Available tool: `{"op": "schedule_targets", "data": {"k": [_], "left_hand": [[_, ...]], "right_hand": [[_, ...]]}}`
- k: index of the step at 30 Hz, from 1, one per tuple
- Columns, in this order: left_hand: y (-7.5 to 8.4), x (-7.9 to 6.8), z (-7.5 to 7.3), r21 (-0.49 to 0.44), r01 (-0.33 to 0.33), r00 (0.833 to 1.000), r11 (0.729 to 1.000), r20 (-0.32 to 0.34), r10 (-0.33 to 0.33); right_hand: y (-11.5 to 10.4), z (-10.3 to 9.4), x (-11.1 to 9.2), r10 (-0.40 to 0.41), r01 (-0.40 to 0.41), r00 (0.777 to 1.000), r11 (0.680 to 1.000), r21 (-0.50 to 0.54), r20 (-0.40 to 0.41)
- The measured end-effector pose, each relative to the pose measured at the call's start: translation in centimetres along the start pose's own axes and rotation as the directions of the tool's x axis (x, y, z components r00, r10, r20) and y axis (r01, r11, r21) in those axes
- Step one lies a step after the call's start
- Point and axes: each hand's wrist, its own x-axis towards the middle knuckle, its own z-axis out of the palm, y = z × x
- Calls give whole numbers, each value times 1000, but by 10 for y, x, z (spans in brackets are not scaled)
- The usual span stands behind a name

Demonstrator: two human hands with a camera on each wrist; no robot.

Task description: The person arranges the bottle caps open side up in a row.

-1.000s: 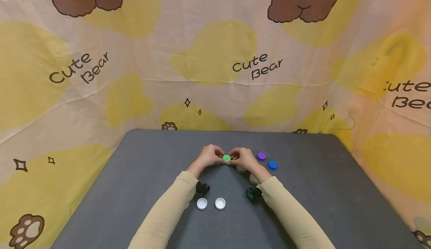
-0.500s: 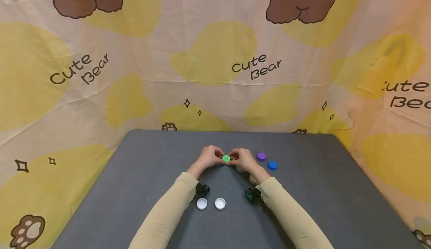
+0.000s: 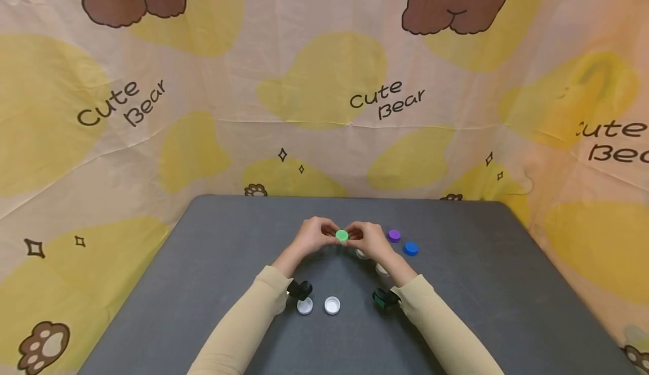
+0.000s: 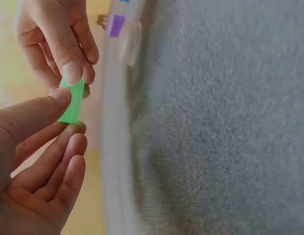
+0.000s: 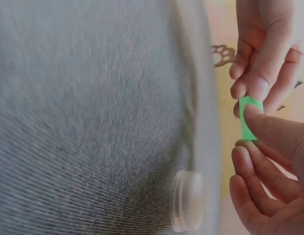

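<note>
A small green bottle cap [image 3: 342, 235] is held between both hands near the far middle of the table. My left hand [image 3: 313, 235] pinches its left side, and my right hand [image 3: 369, 239] pinches its right side. Seen from the left wrist, the green cap [image 4: 72, 102] stands edge-on, with the left thumb across it and the right thumb at its upper end. From the right wrist, the right thumb covers part of the cap [image 5: 248, 122], while fingertips touch its lower edge. The fingers hide much of its rim.
Right of my right hand lie a purple cap [image 3: 394, 236] and a blue cap [image 3: 411, 248]. Two pale caps, one pale cap [image 3: 381, 270] and another pale cap [image 3: 361, 254], are partly covered by that hand and wrist. Closer in sit two white caps [image 3: 332, 306], hollow side up, on the grey table [image 3: 456, 307].
Both hands and the green cap have risen slightly, away from me. The forearms have spread a little outward. Both hands keep hold of the cap; the other caps stay in place.
</note>
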Motion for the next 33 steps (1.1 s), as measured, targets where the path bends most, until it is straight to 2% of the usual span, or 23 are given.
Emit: {"op": "schedule_targets", "data": {"k": [8,15,22,28,33], "left_hand": [[16,-19,-3,-27,-44,999,999,-5,44],[29,-39,2,-75,-78,996,994,-35,76],[39,-59,6,-53,-121,992,991,-29,120],[44,-75,10,-52,-143,990,988,2,143],[47,-85,14,-41,-177,984,983,-2,177]], "right_hand": [[-11,-8,-24,7,-6,1000,999,36,-27],[-16,-15,-45,-55,58,997,997,53,-54],[-24,-19,-68,-80,82,996,994,67,-35],[-24,-19,-85,-102,104,994,990,92,-27],[-26,-19,-96,-117,118,993,988,103,-17]]}}
